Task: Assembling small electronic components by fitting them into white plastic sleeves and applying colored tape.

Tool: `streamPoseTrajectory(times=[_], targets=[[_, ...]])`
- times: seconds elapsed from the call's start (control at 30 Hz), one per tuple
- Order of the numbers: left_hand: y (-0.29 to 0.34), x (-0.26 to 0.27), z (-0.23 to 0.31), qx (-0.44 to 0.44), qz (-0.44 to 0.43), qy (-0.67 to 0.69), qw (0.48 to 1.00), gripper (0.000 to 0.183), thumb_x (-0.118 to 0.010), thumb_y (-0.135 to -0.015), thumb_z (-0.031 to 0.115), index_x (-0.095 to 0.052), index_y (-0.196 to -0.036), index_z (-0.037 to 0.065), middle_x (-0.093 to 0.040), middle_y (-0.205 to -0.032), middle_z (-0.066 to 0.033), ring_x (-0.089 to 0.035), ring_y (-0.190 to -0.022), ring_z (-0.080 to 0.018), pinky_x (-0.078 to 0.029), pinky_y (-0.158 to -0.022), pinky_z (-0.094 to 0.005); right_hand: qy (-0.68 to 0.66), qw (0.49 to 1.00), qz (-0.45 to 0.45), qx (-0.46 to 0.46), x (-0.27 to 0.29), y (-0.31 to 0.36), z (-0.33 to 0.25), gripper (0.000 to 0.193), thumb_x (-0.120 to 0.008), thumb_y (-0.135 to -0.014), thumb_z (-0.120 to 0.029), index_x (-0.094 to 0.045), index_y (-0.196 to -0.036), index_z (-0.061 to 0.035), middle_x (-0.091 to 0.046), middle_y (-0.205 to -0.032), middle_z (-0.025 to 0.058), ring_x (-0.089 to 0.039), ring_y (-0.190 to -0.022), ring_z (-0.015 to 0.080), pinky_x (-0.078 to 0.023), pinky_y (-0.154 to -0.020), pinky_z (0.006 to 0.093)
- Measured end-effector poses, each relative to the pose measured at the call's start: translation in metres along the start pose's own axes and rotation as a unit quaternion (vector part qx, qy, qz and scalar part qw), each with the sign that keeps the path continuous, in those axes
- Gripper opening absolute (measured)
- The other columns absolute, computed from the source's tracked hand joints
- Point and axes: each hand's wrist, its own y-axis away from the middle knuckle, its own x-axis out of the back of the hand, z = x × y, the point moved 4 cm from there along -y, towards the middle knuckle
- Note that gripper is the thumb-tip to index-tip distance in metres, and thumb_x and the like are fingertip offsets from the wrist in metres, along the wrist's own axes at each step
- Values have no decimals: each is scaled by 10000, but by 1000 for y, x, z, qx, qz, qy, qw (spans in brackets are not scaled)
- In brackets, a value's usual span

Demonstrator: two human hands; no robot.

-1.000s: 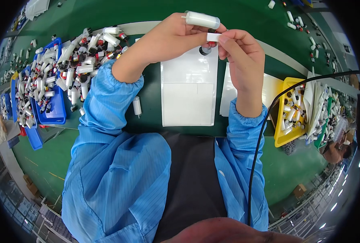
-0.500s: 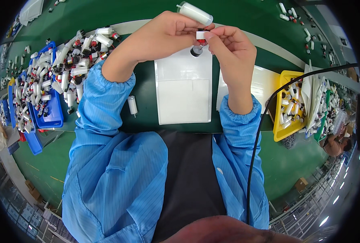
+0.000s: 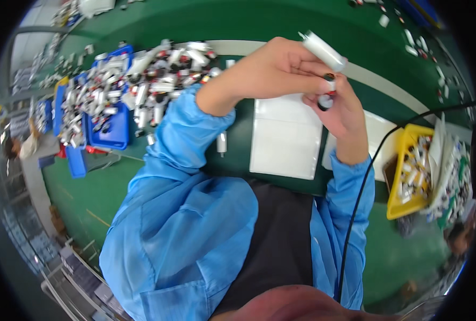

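Observation:
My left hand (image 3: 283, 69) is closed around a white cylinder (image 3: 325, 52) with a thin pin at its upper end, which sticks out tilted beyond the fingers. Its thumb reaches a small black, white and red part (image 3: 330, 84), slightly blurred. My right hand (image 3: 345, 115) grips that part from the other side, fingers curled round it. The two hands meet there, so some fingertips are hidden. Below them lies a white sheet in a clear sleeve (image 3: 283, 152). Another white cylinder (image 3: 222, 143) rests on the green table beside my left sleeve.
On the left, a heap of white, black and red parts (image 3: 163, 80) spreads by blue trays (image 3: 109, 138). A yellow tray (image 3: 393, 206) of similar parts stands at right, beside white bags (image 3: 438, 166). A black cable (image 3: 360, 200) crosses over my right sleeve.
The whole view has swung, so the scene sits further right and lower. My right hand has turned more palm-up, and the small part is tilted. The white cylinder stays in my left hand.

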Motion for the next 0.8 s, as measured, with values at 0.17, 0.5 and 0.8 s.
streamPoseTrajectory(times=[0.17,0.5,0.8], targets=[[-10,68,35,123,182,-413,884,356,-749,-891,219,-692,-1160,-6,-747,-952,-92,-703,-797,-121,-578,-719,-274,117,951,190,214,27,15,-27,129,-623,-983,-178,-607,-975,-51,-546,-799,-5,-503,-712,92,-402,-655,242],[-59,221,-33,93,85,-741,660,510,-662,-896,337,-605,-1308,42,-632,-1287,-213,-598,-1195,-380,-485,-1008,-428,717,683,60,122,2,54,4,190,-697,-820,-128,-690,-980,-27,-639,-902,144,-640,-852,313,-533,-758,403],[-281,129,-133,-100,268,-559,779,425,-675,-864,256,-649,-1197,-5,-679,-1066,-236,-660,-1016,-376,-527,-874,-419,808,564,64,156,-12,79,27,64,-624,-745,-75,-659,-777,-32,-576,-904,110,-574,-878,277,-507,-766,375]])
